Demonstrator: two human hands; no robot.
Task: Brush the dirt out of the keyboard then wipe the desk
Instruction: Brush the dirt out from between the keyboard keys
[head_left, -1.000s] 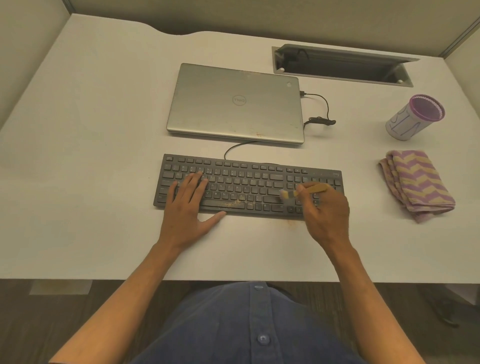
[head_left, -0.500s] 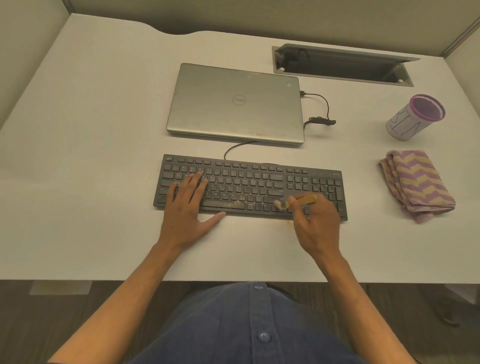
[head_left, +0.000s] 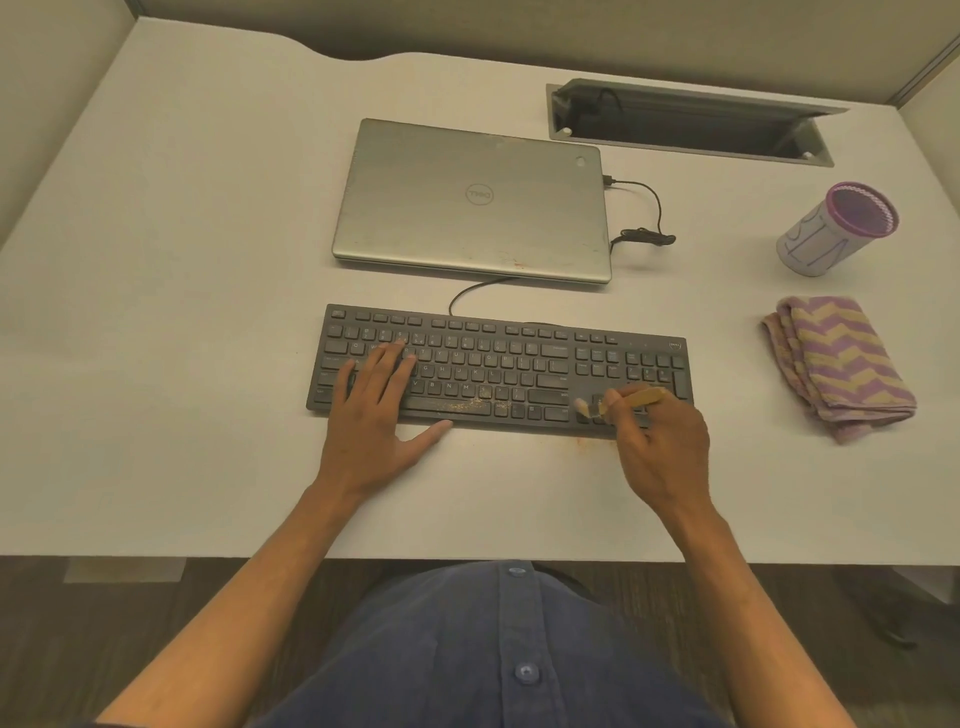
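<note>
Right hand (head_left: 660, 441) pinches a small brush (head_left: 626, 401) by its pale wooden handle, bristles down on the keys at the right end of the keyboard (head_left: 498, 364), close to its near edge. Your left hand (head_left: 376, 410) lies flat with straight fingers on the left keys, thumb out on the bench (head_left: 182, 312), pinning the board. The keyboard sits mid-bench, nearer the front edge than the back, its cable running toward the closed laptop (head_left: 470, 200).

You can judge the brush as light and stiff in the handle, soft at the tip; a fingertip pinch low on the handle likely gives the best control, and little force is needed. The keyboard looks thin, light and prone to sliding on the smooth top, so the flat palm helps. Crumbs (head_left: 465, 404) sit on the bottom row, and an orange smear (head_left: 582, 441) marks the bench just in front. The folded cloth (head_left: 836, 364), soft and limp, waits by the right edge; take it by a bunched handful.
</note>
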